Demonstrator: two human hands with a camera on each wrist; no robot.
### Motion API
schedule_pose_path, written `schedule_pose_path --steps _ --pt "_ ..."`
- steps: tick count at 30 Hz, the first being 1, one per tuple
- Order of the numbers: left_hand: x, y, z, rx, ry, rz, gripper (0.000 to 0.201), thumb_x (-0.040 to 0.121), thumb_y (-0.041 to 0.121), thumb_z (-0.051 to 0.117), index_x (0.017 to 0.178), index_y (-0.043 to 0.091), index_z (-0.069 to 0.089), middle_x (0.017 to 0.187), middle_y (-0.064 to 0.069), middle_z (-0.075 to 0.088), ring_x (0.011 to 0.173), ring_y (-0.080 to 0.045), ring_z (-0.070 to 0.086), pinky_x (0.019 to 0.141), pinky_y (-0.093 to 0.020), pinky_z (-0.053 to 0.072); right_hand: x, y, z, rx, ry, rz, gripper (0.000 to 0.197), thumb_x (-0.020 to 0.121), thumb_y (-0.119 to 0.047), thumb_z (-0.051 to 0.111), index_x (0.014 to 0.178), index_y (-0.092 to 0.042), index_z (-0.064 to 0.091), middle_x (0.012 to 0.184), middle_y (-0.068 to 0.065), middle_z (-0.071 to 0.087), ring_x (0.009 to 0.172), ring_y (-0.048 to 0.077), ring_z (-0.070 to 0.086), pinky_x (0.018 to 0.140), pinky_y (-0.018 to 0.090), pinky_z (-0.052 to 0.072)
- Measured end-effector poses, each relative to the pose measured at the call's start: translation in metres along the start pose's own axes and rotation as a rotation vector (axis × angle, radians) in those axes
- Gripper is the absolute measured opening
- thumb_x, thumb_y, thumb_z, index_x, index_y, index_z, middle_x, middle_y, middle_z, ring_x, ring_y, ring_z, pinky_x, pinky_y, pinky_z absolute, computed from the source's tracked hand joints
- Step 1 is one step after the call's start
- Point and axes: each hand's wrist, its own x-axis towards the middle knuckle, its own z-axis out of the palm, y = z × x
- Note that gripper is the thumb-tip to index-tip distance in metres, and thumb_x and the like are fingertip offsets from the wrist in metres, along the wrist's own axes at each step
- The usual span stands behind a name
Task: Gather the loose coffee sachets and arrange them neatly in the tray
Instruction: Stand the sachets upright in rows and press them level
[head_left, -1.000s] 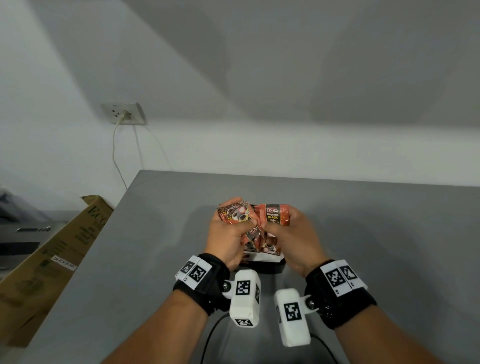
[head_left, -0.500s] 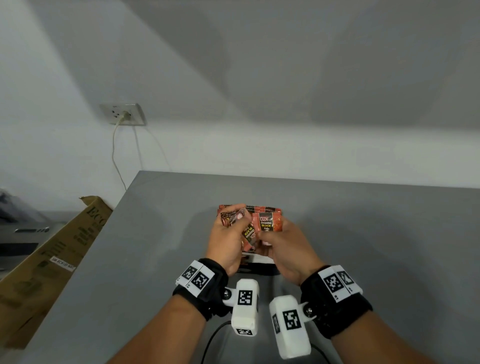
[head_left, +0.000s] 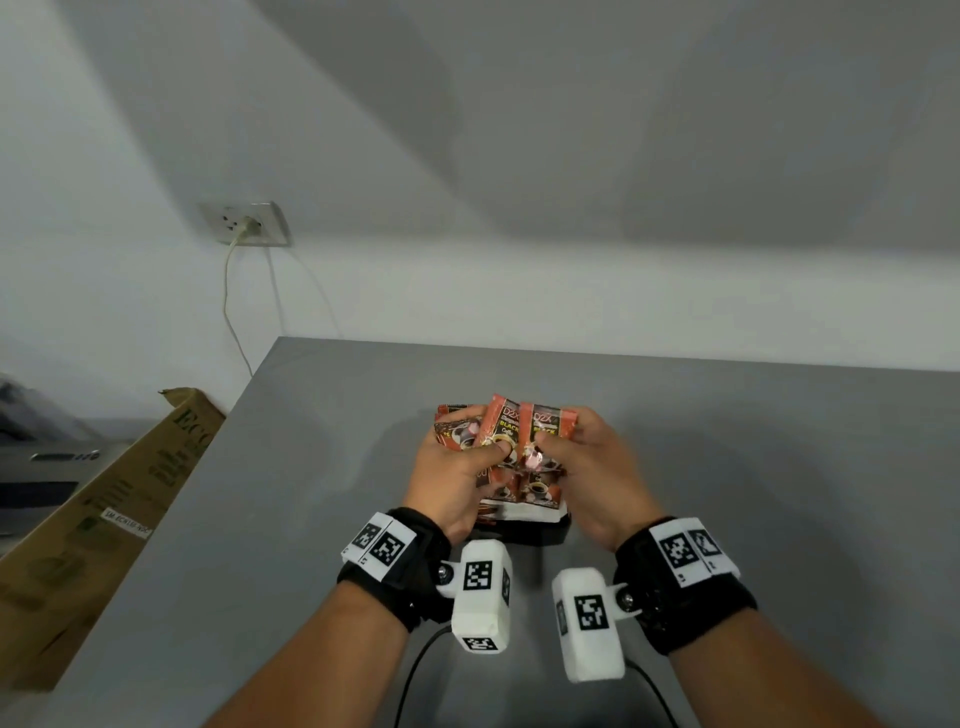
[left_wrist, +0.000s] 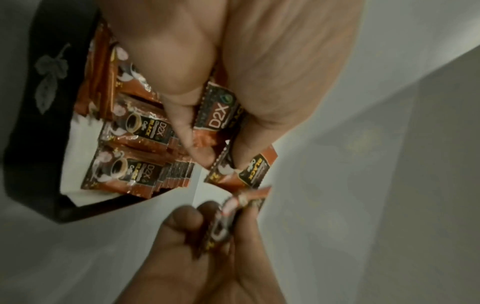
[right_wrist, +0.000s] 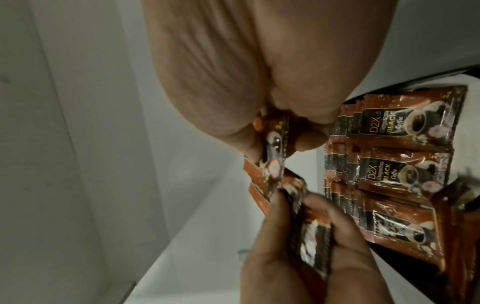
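**Both hands hold sachets above the tray**

The left hand (head_left: 451, 470) pinches a small fan of sachets (head_left: 500, 427), thumb across their faces and fingers curled behind. The right hand (head_left: 592, 467) clamps its own sachet (head_left: 546, 423) between thumb and fingers, edge to edge with the left hand's lot. Both bundles stand roughly upright, "D2X BLACK" labels facing the head camera.

Directly below the hands sits the tray (left_wrist: 39, 115), black with a pale leaf print on its wall and a white liner inside. In it more sachets lie in overlapping rows (right_wrist: 405, 148), face up, cups and labels showing. The held sachets hang over the tray, apart from the rows.

The tray rests on a grey table (head_left: 779, 493), near its front edge and about midway along it. Off the table's left edge leans a cardboard box (head_left: 104, 509); a wall socket (head_left: 249, 223) with a cable plugged in sits above it.
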Motion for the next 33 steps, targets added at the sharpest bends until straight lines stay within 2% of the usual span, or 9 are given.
schedule_pose_path --steps 4,8,13,15,18,21,24,29,33 --pt "-0.002 -0.002 0.010 -0.062 -0.046 -0.031 0.040 0.085 -0.015 0.061 0.113 0.013 0.063 0.095 -0.011 0.073 0.081 -0.025 0.071 0.060 -0.033 0.056 0.002 0.002 0.010 0.032 -0.007 0.090 0.020 0.100 0.001 0.052 0.116 -0.009 0.060 0.108 0.015 0.075 0.088 0.022 0.074 0.065 0.032 0.058" --pt "-0.004 -0.002 0.011 -0.091 -0.072 -0.041 0.038 0.087 -0.016 0.056 0.113 0.012 0.064 0.097 -0.014 0.073 0.082 -0.028 0.071 0.059 -0.034 0.056 0.001 0.001 0.011 0.098 -0.089 0.123 0.027 0.100 0.002 0.047 0.114 -0.005 0.070 0.106 0.017 0.077 0.086 0.024 0.074 0.061 0.031 0.057" --pt "-0.001 0.001 0.003 -0.183 0.006 -0.083 0.042 0.089 -0.007 0.040 0.122 0.006 0.063 0.089 -0.017 0.069 0.069 -0.025 0.066 0.055 -0.032 0.051 0.008 -0.005 0.000 0.218 0.087 0.096 0.027 0.099 0.007 0.043 0.104 -0.005 0.067 0.089 0.015 0.070 0.069 0.019 0.061 0.059 0.029 0.047" --pt "0.000 0.005 0.002 -0.160 0.021 -0.047 0.040 0.089 -0.013 0.045 0.120 0.006 0.062 0.085 -0.014 0.069 0.068 -0.024 0.067 0.054 -0.033 0.055 0.004 -0.003 -0.004 0.225 0.064 0.110 0.026 0.099 0.007 0.044 0.105 -0.005 0.066 0.084 0.013 0.067 0.064 0.016 0.057 0.057 0.028 0.045" --pt "0.001 0.003 0.005 -0.132 0.074 0.036 0.046 0.082 -0.024 0.055 0.114 0.009 0.059 0.097 -0.018 0.068 0.079 -0.028 0.069 0.067 -0.038 0.059 -0.010 0.010 0.003 0.181 -0.048 0.165 0.024 0.100 0.006 0.045 0.110 -0.003 0.066 0.086 0.015 0.066 0.065 0.017 0.056 0.055 0.028 0.047" --pt "0.003 -0.001 0.009 -0.121 0.141 0.096 0.051 0.077 -0.027 0.060 0.111 0.011 0.059 0.099 -0.019 0.067 0.086 -0.031 0.068 0.077 -0.043 0.059 -0.015 0.020 0.011 0.164 -0.071 0.177 0.024 0.100 0.003 0.049 0.117 -0.004 0.065 0.095 0.014 0.074 0.076 0.021 0.064 0.062 0.031 0.053" --pt "0.004 -0.004 0.009 -0.125 0.168 0.123 0.051 0.075 -0.026 0.064 0.107 0.013 0.060 0.098 -0.019 0.068 0.087 -0.033 0.067 0.070 -0.041 0.059 -0.013 0.016 0.014 0.134 -0.068 0.099 0.027 0.100 0.005 0.050 0.115 -0.007 0.068 0.103 0.011 0.078 0.086 0.023 0.073 0.073 0.036 0.057" --pt "0.003 -0.005 0.010 -0.125 0.121 0.109 0.041 0.084 -0.018 0.063 0.110 0.013 0.059 0.099 -0.017 0.067 0.085 -0.028 0.067 0.071 -0.039 0.060 -0.012 0.007 0.014 0.124 -0.101 0.054 0.028 0.098 0.009 0.050 0.111 -0.007 0.069 0.099 0.011 0.078 0.083 0.020 0.075 0.066 0.034 0.060" --pt "0.000 0.004 0.006 -0.043 0.040 0.022 0.030 0.093 -0.008 0.057 0.118 0.009 0.060 0.101 -0.017 0.069 0.080 -0.027 0.069 0.062 -0.036 0.059 -0.011 0.005 0.014 0.047 -0.062 0.064 0.027 0.096 0.008 0.053 0.115 -0.005 0.066 0.103 0.017 0.077 0.085 0.026 0.074 0.069 0.038 0.060"
